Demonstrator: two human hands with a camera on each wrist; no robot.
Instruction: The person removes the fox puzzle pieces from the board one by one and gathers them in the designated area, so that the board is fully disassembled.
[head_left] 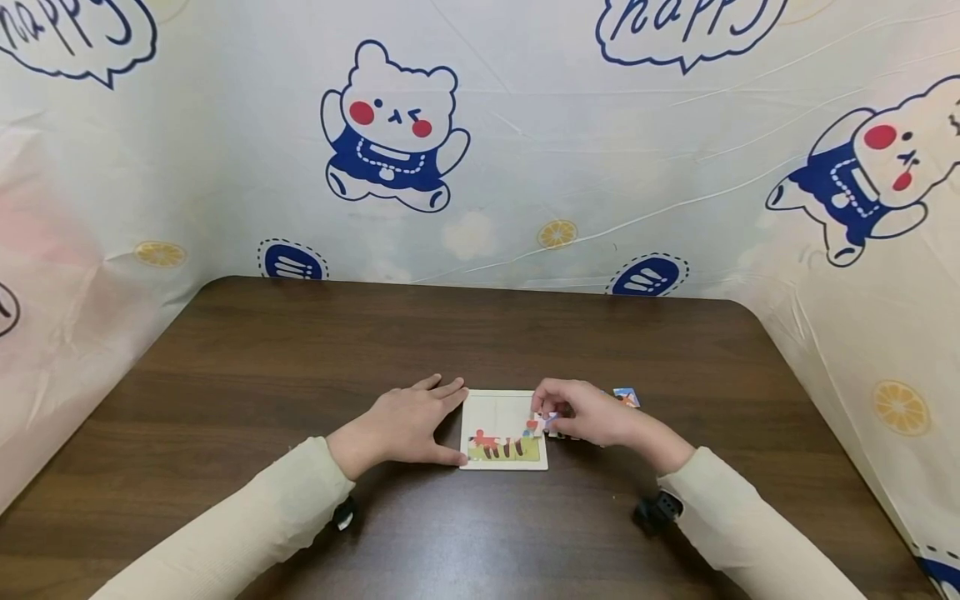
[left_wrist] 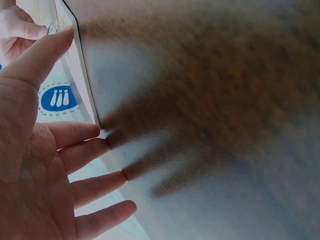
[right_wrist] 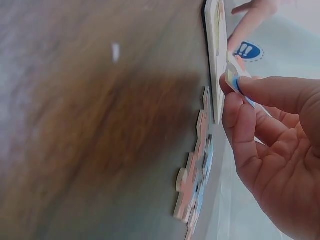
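Partly filled, the puzzle tray (head_left: 498,412) looks cream-rimmed

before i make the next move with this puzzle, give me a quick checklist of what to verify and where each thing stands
1. Frame steadied: ok, the left hand touches the left edge of the puzzle frame.
2. Piece gripped: ok, the right hand pinches a puzzle piece between thumb and fingers.
3. Room in the frame: ok, its upper part shows bare above the placed pieces.
4. All pieces in: not ok, loose pieces lie on the table to the frame's right.
5. Held piece matches its spot: cannot tell, fingers cover part of it.
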